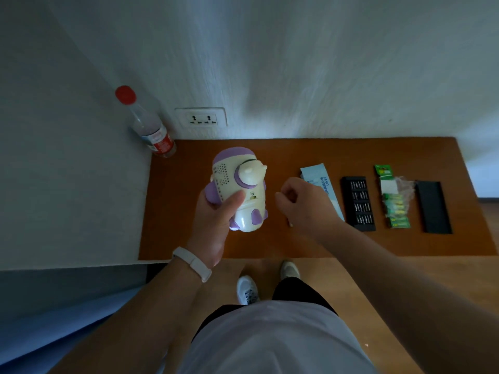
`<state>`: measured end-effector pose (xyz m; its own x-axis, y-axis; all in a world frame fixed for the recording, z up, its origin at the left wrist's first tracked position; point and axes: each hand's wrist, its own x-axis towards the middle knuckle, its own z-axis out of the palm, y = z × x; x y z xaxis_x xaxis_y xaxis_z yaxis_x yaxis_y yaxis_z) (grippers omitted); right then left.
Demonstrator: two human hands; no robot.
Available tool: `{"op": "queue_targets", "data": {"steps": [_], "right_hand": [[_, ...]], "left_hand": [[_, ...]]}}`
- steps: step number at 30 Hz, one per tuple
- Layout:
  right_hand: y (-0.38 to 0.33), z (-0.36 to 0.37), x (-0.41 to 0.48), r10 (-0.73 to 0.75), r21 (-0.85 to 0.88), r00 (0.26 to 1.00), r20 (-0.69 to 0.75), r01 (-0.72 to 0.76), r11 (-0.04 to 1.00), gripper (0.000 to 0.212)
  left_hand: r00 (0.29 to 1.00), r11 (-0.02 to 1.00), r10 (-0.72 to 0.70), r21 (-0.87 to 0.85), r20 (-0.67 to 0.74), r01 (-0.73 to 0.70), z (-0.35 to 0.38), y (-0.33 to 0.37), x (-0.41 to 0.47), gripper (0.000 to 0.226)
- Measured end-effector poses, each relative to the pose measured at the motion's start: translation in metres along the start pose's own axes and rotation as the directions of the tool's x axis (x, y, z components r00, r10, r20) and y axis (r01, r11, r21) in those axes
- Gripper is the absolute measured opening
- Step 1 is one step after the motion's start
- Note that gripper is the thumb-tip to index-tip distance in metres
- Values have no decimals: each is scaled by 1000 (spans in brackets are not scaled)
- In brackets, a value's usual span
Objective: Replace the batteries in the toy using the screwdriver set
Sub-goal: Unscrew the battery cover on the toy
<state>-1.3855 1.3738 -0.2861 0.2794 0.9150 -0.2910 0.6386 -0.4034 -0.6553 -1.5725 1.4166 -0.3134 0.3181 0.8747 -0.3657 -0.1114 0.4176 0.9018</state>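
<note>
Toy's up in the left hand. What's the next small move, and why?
Probably bring the right hand across to the small screw hole by the left thumb: the left hand holds the toy with that face up. Whether the right holds a driver is unclear.

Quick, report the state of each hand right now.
Left hand: grips the purple-and-white toy.
Right hand: curled; a pale tip shows beneath it, but whether it holds anything cannot be told.

Head-worn camera looks steeply down onto desk (297,149)
</note>
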Motion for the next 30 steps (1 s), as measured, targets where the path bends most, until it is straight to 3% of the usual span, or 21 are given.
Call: {"op": "queue_targets", "data": {"steps": [8,16,30], "right_hand": [[-39,-12,-42,-127,252,982,-140,160,955,7],[-49,-5,-51,-105,298,973,-208,165,940,8],[-50,1,-59,-44,292,976,-212,106,951,9]], "left_hand": [[977,990,142,47,-159,-136,21,23,-19,85],[938,981,176,127,-298,-144,31,31,-37,71],[935,979,172,163,-310,-125,33,28,-48,66]]}}
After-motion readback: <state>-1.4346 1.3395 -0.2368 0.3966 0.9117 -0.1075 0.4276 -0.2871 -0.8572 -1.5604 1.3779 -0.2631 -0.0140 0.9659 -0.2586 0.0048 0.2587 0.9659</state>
